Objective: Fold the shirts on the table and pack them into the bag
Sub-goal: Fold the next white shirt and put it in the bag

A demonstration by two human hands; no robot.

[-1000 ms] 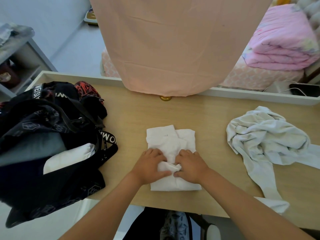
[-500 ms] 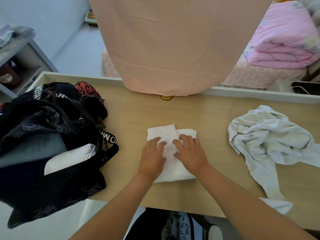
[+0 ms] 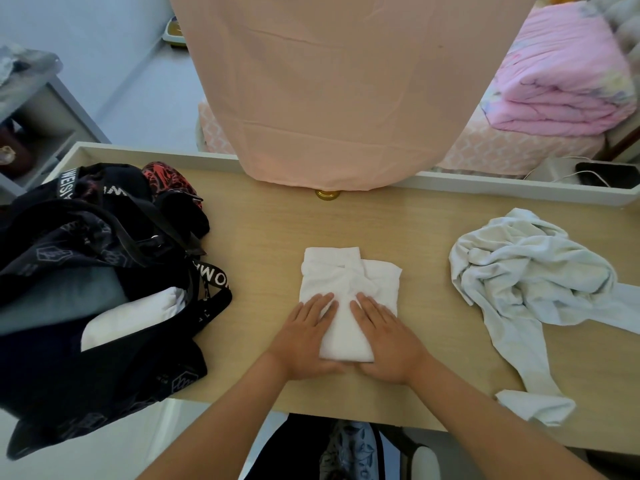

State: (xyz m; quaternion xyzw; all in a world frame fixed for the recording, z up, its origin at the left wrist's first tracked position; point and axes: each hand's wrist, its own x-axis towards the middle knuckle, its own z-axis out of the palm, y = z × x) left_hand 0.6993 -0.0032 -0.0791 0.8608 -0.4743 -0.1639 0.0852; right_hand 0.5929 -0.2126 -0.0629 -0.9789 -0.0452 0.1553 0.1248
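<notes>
Pale wood makes up the table (image 3: pixel 277 216), with a white raised rim along its far edge. Both hands lie flat on a folded white shirt (image 3: pixel 349 275) in the middle of it. The left hand (image 3: pixel 304 337) covers the shirt's near left part and the right hand (image 3: pixel 388 344) its near right part. The fingers of both are straight and spread a little, pointing away from the person and gripping nothing. A strip of cloth shows between the two hands, and the thumbs come close together at the shirt's near edge. The far half of the shirt, with its collar, lies uncovered beyond the fingertips.

Left of the left hand, and apart from it, a black bag (image 3: pixel 86 237) with lettered straps stands open. A folded white garment (image 3: pixel 131 317) and a grey one (image 3: pixel 52 299) lie inside it. Right of the right hand, well clear of it, a crumpled pale shirt (image 3: pixel 530 271) lies in a heap, one sleeve trailing toward the near edge. Beyond both hands a peach cloth (image 3: pixel 346 91) hangs down to the table, with a small gold cap (image 3: pixel 326 195) just under its hem. Farther off to the right lies a folded pink quilt (image 3: pixel 561 88).
</notes>
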